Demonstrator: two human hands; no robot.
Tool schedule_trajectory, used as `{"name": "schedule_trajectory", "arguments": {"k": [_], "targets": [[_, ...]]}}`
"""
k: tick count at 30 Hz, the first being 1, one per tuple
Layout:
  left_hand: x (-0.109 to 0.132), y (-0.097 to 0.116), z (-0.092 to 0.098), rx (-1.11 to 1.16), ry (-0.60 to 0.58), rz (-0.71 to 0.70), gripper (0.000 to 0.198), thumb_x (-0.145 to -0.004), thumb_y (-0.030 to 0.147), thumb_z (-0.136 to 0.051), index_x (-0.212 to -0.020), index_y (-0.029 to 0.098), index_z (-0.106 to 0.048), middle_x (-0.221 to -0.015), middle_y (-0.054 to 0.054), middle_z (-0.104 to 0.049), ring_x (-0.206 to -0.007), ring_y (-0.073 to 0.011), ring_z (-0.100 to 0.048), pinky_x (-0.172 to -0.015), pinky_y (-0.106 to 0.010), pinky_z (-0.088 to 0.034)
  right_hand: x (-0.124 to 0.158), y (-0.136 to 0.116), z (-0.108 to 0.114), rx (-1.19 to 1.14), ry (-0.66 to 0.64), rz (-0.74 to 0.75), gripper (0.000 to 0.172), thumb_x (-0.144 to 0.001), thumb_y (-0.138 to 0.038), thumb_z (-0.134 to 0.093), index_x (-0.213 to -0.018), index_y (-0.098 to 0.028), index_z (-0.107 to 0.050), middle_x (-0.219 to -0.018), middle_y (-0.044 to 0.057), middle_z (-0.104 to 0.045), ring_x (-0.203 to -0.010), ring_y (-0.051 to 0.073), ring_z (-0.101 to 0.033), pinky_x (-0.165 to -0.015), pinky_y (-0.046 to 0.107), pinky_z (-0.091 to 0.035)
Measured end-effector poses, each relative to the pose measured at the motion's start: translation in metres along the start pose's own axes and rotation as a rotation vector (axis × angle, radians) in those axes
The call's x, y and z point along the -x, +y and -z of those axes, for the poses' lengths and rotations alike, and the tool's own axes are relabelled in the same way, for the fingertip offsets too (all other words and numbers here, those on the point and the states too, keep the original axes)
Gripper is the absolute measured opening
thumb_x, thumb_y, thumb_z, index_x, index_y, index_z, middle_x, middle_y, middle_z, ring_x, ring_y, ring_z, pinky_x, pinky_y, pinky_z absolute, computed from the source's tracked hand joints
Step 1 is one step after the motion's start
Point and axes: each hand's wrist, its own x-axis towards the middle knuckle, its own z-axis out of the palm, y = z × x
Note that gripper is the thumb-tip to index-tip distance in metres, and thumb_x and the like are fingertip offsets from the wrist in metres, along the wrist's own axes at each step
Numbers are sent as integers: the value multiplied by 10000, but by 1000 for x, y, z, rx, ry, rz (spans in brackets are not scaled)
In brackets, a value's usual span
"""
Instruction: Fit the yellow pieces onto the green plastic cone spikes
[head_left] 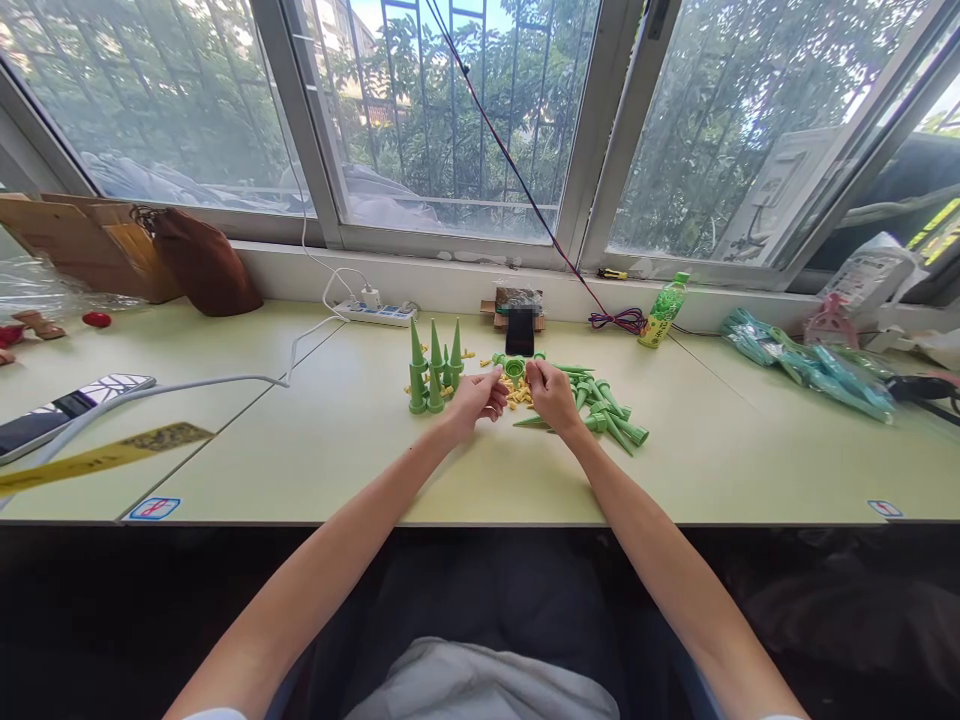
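Observation:
Between my two hands, a green plastic spike (514,370) turns its round open end toward me. My left hand (478,395) has its thumb and forefinger at the left side of this end, with the other fingers curled below. My right hand (551,394) is closed in a pinch just to the right; whatever its fingertips hold is hidden. Small yellow pieces (517,397) lie in a pile beneath and behind the hands. To the right, many loose green spikes (611,415) are heaped. Left of my left hand, several green cones (417,370) stand upright in a group.
A phone (520,332) leans against a small box at the back. Along the window side are a power strip (379,312), a green bottle (664,312) and a brown pouch (199,262). Teal plastic packages (814,365) lie right; a white cable (255,379) crosses the left.

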Motion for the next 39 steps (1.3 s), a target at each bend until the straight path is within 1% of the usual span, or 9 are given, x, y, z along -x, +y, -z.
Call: {"name": "schedule_trajectory", "arguments": {"k": [2, 5, 13, 17, 22, 26, 31, 36, 39], "targets": [[-1, 0, 1, 29, -81, 64, 583, -909, 623, -543, -640, 113, -629, -543, -52, -587, -414, -96, -509, -408, -227, -377, 1, -1, 0, -8, -39, 20, 407, -992, -494, -376, -681, -231, -379, -597, -20, -448, -556, 131, -376, -574, 279, -307], [-1, -1, 4, 50, -177, 124, 632, -886, 681, -528, -670, 104, -671, -596, -76, -624, -457, -106, -533, -429, -233, -390, 1, -1, -1, -12, -85, 33, 403, -987, -489, -377, -678, -231, -377, -610, -10, -480, -568, 135, -402, -583, 280, -314], [3, 0, 4, -12, -186, 61, 565, -878, 630, -555, -740, 95, -673, -703, -93, -659, -487, -104, -541, -459, -242, -410, 1, 2, -1, -9, -109, 29, 402, -987, -477, -384, -669, -234, -350, -584, -25, -436, -554, 132, -371, -569, 280, -298], [3, -2, 3, -68, -193, -55, 458, -858, 581, -610, -789, 128, -613, -739, -73, -644, -485, -108, -559, -431, -240, -413, 2, 3, -1, 5, -105, 21, 406, -987, -465, -391, -656, -233, -352, -571, -24, -431, -548, 134, -372, -564, 281, -301], [5, -3, 1, -195, -181, -225, 463, -806, 609, -673, -786, 161, -559, -624, 15, -489, -490, -122, -578, -385, -218, -415, 2, 3, -2, 23, -91, 8, 423, -993, -477, -381, -646, -236, -351, -557, -21, -412, -541, 140, -349, -555, 288, -300], [5, -4, 1, -280, -162, -341, 482, -766, 613, -716, -749, 171, -526, -690, -2, -537, -507, -121, -597, -372, -220, -435, 1, 3, -1, 37, -87, -2, 448, -996, -508, -371, -641, -237, -344, -550, -21, -392, -543, 142, -334, -553, 293, -294], [1, -10, 3, -385, -118, -448, 430, -797, 571, -704, -905, 159, -645, -888, -52, -646, -511, -107, -586, -383, -233, -440, 0, 4, -1, 31, -73, -17, 474, -989, -550, -363, -635, -235, -345, -557, -21, -394, -547, 140, -330, -558, 292, -278], [-1, -14, 4, -535, 8, -591, 239, -851, 389, -688, -976, 187, -720, -1017, -65, -646, -563, -81, -550, -483, -208, -448, 0, 4, -1, 33, -73, -23, 458, -984, -513, -374, -623, -232, -347, -552, -23, -390, -546, 136, -342, -559, 292, -275], [0, -14, 5, -595, 14, -687, 209, -893, 301, -627, -1048, 206, -729, -1074, -73, -632, -618, -85, -541, -557, -204, -472, -1, 4, -1, 12, -72, -28, 455, -981, -502, -376, -619, -228, -373, -553, -20, -406, -544, 134, -353, -554, 292, -277]]}}
